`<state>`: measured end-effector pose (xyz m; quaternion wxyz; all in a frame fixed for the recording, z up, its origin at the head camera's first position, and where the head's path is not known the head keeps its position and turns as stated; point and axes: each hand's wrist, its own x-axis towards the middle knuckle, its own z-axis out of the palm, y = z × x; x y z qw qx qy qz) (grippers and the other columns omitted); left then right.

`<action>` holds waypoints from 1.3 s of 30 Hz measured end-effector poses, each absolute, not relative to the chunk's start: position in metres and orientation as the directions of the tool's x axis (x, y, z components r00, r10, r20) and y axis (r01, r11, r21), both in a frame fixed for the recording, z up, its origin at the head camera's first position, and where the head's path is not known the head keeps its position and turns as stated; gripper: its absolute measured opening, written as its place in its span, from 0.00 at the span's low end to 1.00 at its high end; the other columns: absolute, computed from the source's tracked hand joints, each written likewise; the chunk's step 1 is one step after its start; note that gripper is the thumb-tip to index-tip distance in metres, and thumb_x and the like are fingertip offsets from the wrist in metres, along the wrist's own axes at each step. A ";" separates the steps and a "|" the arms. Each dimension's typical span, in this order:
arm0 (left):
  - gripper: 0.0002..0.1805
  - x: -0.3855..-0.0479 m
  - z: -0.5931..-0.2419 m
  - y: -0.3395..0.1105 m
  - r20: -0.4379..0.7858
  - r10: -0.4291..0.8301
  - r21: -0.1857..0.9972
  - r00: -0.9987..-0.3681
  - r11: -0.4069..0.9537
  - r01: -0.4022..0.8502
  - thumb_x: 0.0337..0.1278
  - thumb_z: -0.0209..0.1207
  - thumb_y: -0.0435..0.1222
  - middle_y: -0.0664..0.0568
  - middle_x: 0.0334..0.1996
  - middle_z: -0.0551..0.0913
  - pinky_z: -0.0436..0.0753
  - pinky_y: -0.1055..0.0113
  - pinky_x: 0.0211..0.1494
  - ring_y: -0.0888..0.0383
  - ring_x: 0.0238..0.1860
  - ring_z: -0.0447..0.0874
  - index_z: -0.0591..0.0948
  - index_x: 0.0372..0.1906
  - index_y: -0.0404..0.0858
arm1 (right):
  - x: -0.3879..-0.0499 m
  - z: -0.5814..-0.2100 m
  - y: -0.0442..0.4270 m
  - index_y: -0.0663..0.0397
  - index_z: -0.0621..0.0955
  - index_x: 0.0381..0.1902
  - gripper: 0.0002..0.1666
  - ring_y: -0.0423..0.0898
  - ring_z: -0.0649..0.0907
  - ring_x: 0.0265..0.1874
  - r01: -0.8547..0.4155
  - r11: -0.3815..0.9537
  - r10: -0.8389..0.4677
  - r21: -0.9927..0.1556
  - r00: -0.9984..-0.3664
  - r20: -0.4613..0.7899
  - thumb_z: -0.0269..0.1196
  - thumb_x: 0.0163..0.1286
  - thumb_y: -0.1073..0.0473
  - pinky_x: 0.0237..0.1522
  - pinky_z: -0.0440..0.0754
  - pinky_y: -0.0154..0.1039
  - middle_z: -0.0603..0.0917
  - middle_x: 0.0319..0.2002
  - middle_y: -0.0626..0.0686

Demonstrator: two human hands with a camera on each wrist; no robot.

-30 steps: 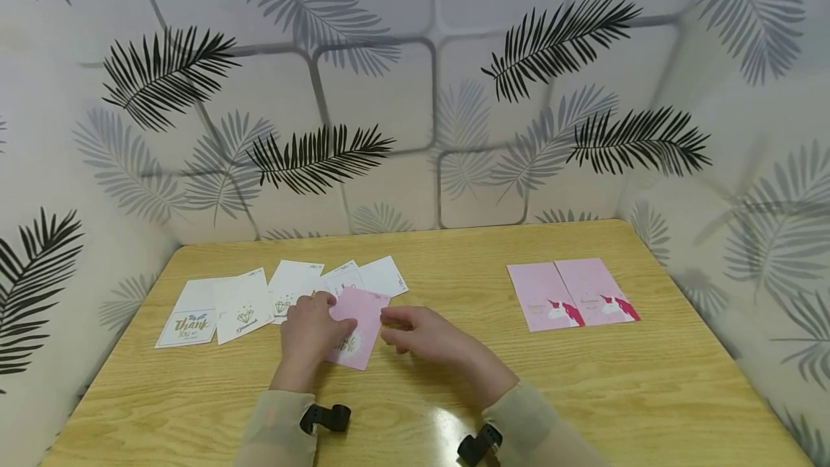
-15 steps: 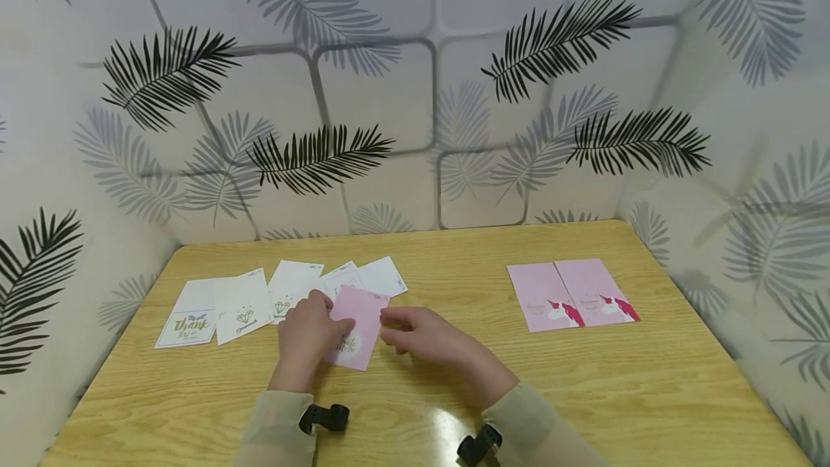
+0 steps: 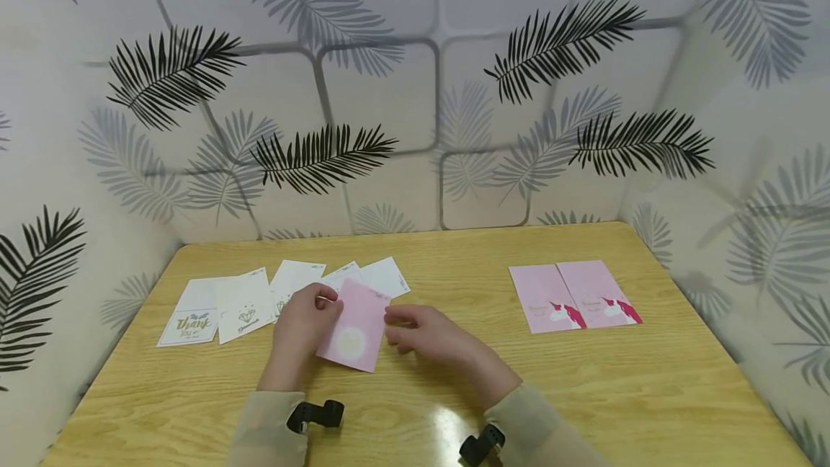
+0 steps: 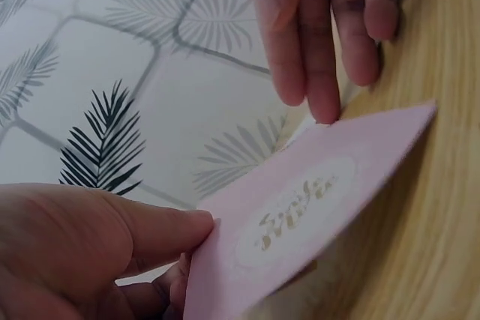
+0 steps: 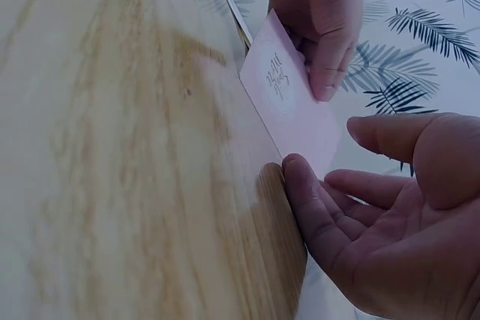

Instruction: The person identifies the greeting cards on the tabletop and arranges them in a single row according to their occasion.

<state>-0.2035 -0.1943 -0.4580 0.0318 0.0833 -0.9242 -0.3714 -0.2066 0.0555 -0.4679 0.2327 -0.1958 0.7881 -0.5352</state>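
Observation:
The left hand (image 3: 303, 330) pinches the left edge of a pink card (image 3: 359, 323), thumb on its printed face and fingers beneath, as the left wrist view shows. This card (image 4: 300, 215) bears gold lettering in a pale oval and is tilted, partly off the wood. Beside its right edge is the right hand (image 3: 431, 337), fingers apart and slightly bent. In the right wrist view a fingertip of the right hand (image 5: 397, 207) is at the card's near corner; whether it touches cannot be told.
White cards with gold prints, one a thank-you card (image 3: 188, 326) and another with a diamond (image 3: 248, 312), lie at the left and behind the left hand. Two pink unicorn cards (image 3: 541, 294) lie side by side at the right of the wooden table (image 3: 583, 395). A patterned backdrop stands behind.
The left hand has shifted slightly left and now grips the pink card by its edge, uncovering more of it. The card has tilted. The right hand has barely moved.

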 end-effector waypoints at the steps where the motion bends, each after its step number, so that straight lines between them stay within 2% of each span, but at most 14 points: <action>1: 0.11 -0.203 -0.457 -0.194 0.009 -0.174 0.700 -0.985 0.704 -0.118 0.75 0.66 0.38 0.44 0.45 0.88 0.80 0.49 0.50 0.46 0.44 0.83 0.87 0.52 0.36 | -0.207 -0.468 0.055 0.64 0.74 0.79 0.33 0.52 0.91 0.49 -0.048 0.343 -0.546 -0.938 -0.823 -0.158 0.63 0.84 0.55 0.63 0.83 0.52 0.81 0.73 0.61; 5: 0.09 -0.202 -0.450 -0.192 0.038 -0.170 0.727 -0.985 0.681 -0.089 0.76 0.65 0.38 0.44 0.42 0.87 0.79 0.52 0.47 0.47 0.41 0.81 0.87 0.50 0.36 | -0.206 -0.469 0.054 0.68 0.75 0.78 0.32 0.54 0.92 0.47 -0.005 0.299 -0.506 -0.954 -0.849 -0.154 0.64 0.82 0.59 0.60 0.86 0.50 0.81 0.71 0.65; 8: 0.09 -0.200 -0.445 -0.190 0.032 -0.186 0.761 -0.982 0.641 -0.096 0.77 0.65 0.37 0.43 0.42 0.85 0.79 0.54 0.47 0.46 0.41 0.80 0.86 0.50 0.34 | -0.206 -0.469 0.052 0.70 0.73 0.79 0.33 0.55 0.91 0.50 0.034 0.256 -0.489 -0.966 -0.858 -0.160 0.64 0.82 0.62 0.58 0.88 0.49 0.82 0.69 0.67; 12: 0.10 -0.199 -0.439 -0.187 0.005 -0.213 0.830 -0.977 0.546 -0.115 0.79 0.65 0.36 0.41 0.44 0.85 0.80 0.55 0.49 0.45 0.44 0.80 0.85 0.51 0.32 | -0.207 -0.468 0.052 0.69 0.70 0.81 0.33 0.55 0.89 0.52 0.117 0.189 -0.466 -0.975 -0.863 -0.194 0.63 0.84 0.62 0.56 0.89 0.48 0.84 0.64 0.66; 16: 0.10 -0.198 -0.436 -0.186 -0.024 -0.217 0.877 -0.976 0.465 -0.125 0.80 0.64 0.36 0.41 0.47 0.86 0.80 0.58 0.49 0.45 0.48 0.81 0.84 0.53 0.32 | -0.208 -0.467 0.052 0.67 0.71 0.80 0.33 0.54 0.90 0.48 0.163 0.125 -0.441 -0.979 -0.874 -0.202 0.64 0.84 0.63 0.54 0.90 0.49 0.86 0.58 0.65; 22: 0.11 -0.201 -0.437 -0.184 -0.039 -0.197 0.920 -0.980 0.375 -0.112 0.82 0.63 0.37 0.41 0.49 0.86 0.78 0.60 0.51 0.47 0.50 0.81 0.83 0.55 0.33 | -0.209 -0.463 0.052 0.66 0.74 0.78 0.31 0.54 0.89 0.46 0.117 0.111 -0.374 -0.987 -0.915 -0.151 0.66 0.82 0.64 0.54 0.90 0.49 0.86 0.51 0.62; 27: 0.10 -0.203 -0.438 -0.179 -0.041 -0.196 0.946 -0.980 0.309 -0.101 0.81 0.63 0.36 0.44 0.44 0.86 0.77 0.60 0.49 0.51 0.46 0.78 0.82 0.53 0.33 | -0.209 -0.461 0.051 0.65 0.77 0.75 0.29 0.51 0.88 0.42 0.085 0.141 -0.294 -0.986 -0.948 -0.124 0.67 0.80 0.67 0.51 0.90 0.48 0.87 0.47 0.60; 32: 0.10 -0.202 -0.441 -0.171 -0.038 -0.198 0.943 -0.979 0.318 -0.101 0.82 0.63 0.38 0.46 0.40 0.84 0.75 0.59 0.46 0.50 0.43 0.76 0.82 0.53 0.35 | -0.211 -0.462 0.053 0.63 0.80 0.73 0.26 0.51 0.85 0.40 0.068 0.151 -0.238 -0.986 -0.966 -0.103 0.67 0.79 0.68 0.50 0.89 0.46 0.86 0.45 0.58; 39: 0.11 -0.201 -0.444 -0.157 0.027 -0.184 0.886 -0.983 0.460 -0.062 0.81 0.62 0.38 0.45 0.43 0.85 0.77 0.58 0.47 0.49 0.43 0.79 0.83 0.57 0.37 | -0.214 -0.458 0.063 0.60 0.81 0.73 0.26 0.51 0.85 0.40 0.057 0.117 -0.166 -0.992 -0.983 -0.076 0.65 0.80 0.70 0.46 0.88 0.44 0.85 0.44 0.58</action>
